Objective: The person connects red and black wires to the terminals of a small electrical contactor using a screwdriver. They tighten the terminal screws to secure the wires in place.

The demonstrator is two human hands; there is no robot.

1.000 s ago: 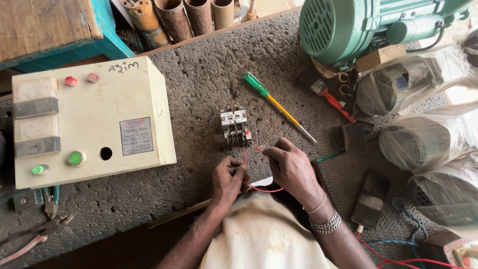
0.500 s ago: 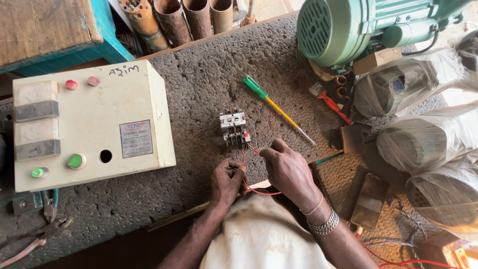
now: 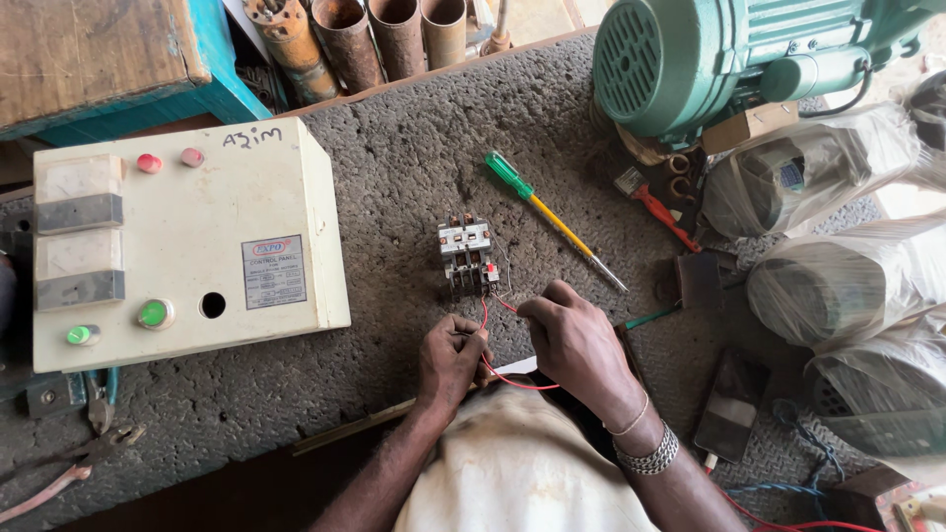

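Both hands work at a thin red wire (image 3: 505, 378) near the front edge of the rough grey worktop (image 3: 394, 177). The left hand (image 3: 451, 357) is curled, its fingertips pinching the wire where it rises toward a small grey contactor block (image 3: 467, 258) just beyond. The right hand (image 3: 574, 341) is also closed, thumb and forefinger pressed on the wire close to the block's near side; whether the wire end is seated in a terminal cannot be made out, since the fingers cover that spot. The wire loops back under both hands and its far end is hidden by the person's pale shirt (image 3: 522, 473).

To the right of the block lies a screwdriver (image 3: 552, 219) with a green and yellow handle. A cream control box (image 3: 182, 246) with red and green buttons sits on the left. A green motor (image 3: 709, 59) at the far right is cut off by the frame, and plastic-wrapped bundles (image 3: 838, 286) below it hide their contents.
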